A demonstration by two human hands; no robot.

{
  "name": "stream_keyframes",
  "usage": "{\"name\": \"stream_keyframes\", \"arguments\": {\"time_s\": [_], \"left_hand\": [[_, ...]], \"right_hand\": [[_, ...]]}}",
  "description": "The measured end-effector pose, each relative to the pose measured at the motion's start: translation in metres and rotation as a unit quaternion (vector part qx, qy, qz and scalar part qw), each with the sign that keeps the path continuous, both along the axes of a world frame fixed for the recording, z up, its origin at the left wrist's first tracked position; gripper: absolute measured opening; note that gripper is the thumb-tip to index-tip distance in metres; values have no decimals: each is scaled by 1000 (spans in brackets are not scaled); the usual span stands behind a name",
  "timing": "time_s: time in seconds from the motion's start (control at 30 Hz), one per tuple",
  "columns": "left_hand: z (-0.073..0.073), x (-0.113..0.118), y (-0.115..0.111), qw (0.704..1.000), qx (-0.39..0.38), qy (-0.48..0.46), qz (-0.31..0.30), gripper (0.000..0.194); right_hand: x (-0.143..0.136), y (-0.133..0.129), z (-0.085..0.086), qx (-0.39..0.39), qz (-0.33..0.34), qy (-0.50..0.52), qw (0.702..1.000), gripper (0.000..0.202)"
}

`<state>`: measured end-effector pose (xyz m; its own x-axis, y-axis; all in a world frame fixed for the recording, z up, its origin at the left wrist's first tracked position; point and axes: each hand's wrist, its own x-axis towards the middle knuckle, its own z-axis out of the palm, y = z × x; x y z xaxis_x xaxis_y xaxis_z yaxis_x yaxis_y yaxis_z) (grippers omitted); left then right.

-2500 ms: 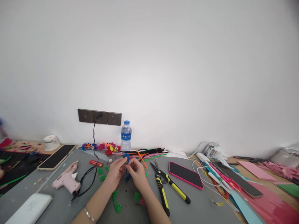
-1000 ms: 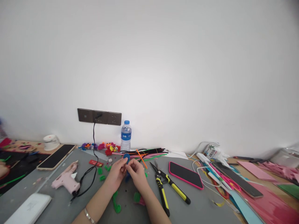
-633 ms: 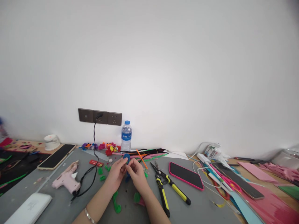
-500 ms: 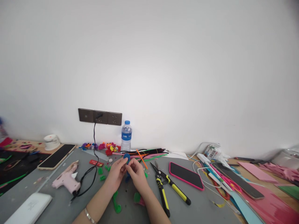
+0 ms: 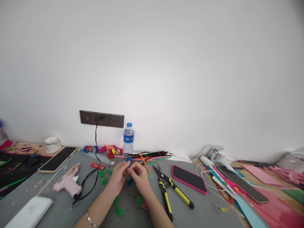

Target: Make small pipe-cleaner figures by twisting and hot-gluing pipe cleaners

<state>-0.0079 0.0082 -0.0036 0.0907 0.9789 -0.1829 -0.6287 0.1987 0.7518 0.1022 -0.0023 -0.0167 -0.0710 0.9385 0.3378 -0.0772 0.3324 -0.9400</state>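
Both of my hands meet at the middle of the grey mat. A coiled blue pipe cleaner (image 5: 129, 159) is pinched in my left hand (image 5: 120, 176), its round top showing above the fingers. My right hand (image 5: 138, 176) is closed on the same blue piece from the other side; the fingertips hide part of it. Just in front of my wrists lie a green coiled piece with a stem (image 5: 118, 206) and a green and pink piece (image 5: 140, 202). Several small green coils (image 5: 104, 180) sit left of my left hand.
Yellow-handled pliers (image 5: 165, 193) and a pink-cased phone (image 5: 189, 179) lie to the right. On the left are a pink glue gun (image 5: 70, 182) with its cord, a phone (image 5: 57, 159) and a white power bank (image 5: 30, 211). A water bottle (image 5: 128, 139) and pipe cleaners (image 5: 152, 155) stand behind.
The blue coil has turned or tipped slightly between my fingertips. Both hands stay in nearly the same place, and the things on the mat have not moved.
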Motion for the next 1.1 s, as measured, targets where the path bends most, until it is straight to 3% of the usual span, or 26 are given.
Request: {"name": "stream_keyframes", "arguments": {"time_s": [0.6, 1.1], "left_hand": [[-6, 4, -2, 1000, 2, -20, -12, 41], [-11, 6, -3, 999, 13, -20, -24, 33]], "right_hand": [[1, 3, -5, -4, 15, 36, 999, 23], [2, 4, -7, 6, 7, 47, 999, 23]]}}
